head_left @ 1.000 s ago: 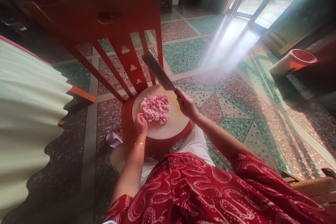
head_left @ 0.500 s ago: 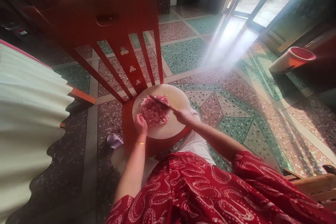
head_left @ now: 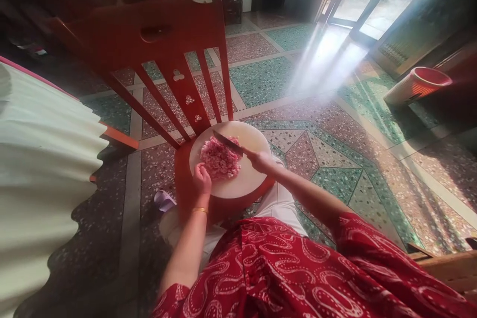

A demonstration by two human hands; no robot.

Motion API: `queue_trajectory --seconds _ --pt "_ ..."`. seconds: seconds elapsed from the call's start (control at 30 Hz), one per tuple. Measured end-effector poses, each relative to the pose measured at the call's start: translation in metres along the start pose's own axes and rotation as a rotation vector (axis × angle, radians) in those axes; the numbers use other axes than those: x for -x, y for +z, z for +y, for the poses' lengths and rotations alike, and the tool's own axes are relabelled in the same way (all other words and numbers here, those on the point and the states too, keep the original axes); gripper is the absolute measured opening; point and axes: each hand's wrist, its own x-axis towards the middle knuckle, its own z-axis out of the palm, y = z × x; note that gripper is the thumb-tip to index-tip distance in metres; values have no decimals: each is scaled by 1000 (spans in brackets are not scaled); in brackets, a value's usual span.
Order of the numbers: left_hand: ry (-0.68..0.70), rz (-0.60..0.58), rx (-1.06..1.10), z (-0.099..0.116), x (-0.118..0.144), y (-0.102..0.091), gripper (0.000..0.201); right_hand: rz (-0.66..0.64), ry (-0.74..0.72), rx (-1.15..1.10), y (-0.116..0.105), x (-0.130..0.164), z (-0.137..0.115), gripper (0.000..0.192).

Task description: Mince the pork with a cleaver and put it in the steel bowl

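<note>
- The cleaver is now low and lies across the far side of the minced meat; one second ago it was raised high in front of the chair back, and half a second ago it was already down on the pile. So a chopping stroke has just landed, and I judge the mincing is in the middle of its rhythm, not at its end.
- The right hand is closed around the cleaver handle, at the right edge of the round cutting board.
- The left hand is loosely curled, holds nothing, and rests on the near left rim of the board, just beside the meat. It has stayed in this place through all three moments.
- The meat is a pink heap, left of the middle of the board, already cut quite fine.
- The board stands on the seat of a red wooden chair; there is no counter here.
- Under the chair is a terrazzo floor with green and pink panels.
- Strong sunlight comes in through a doorway far right, and a red basket stands on the floor at the right.
- A pale ribbed cloth fills the left side.
</note>
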Motion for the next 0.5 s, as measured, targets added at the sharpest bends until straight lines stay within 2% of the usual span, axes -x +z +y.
queue_trajectory --seconds 0.1,0.17,0.2,0.33,0.37,0.4,0.5 --pt "-54 -18 22 2 9 -1 23 248 -71 -68 -12 1 -3 53" --pt "-89 -16 5 -1 13 2 24 336 -96 -75 -12 2 -7 53" --pt "-84 -12 -10 -3 14 4 24 308 -92 -55 -9 3 -8 53" --pt "-11 4 -60 -11 14 10 23 -28 -42 68 6 3 -4 59" --pt "-6 -2 -65 -11 14 10 23 -48 -42 76 4 3 -3 60" --pt "-4 -12 -66 -12 14 10 23 -17 -49 71 1 2 -2 59" --pt "11 -29 -59 -12 14 10 24 234 -103 21 -13 0 -3 54"
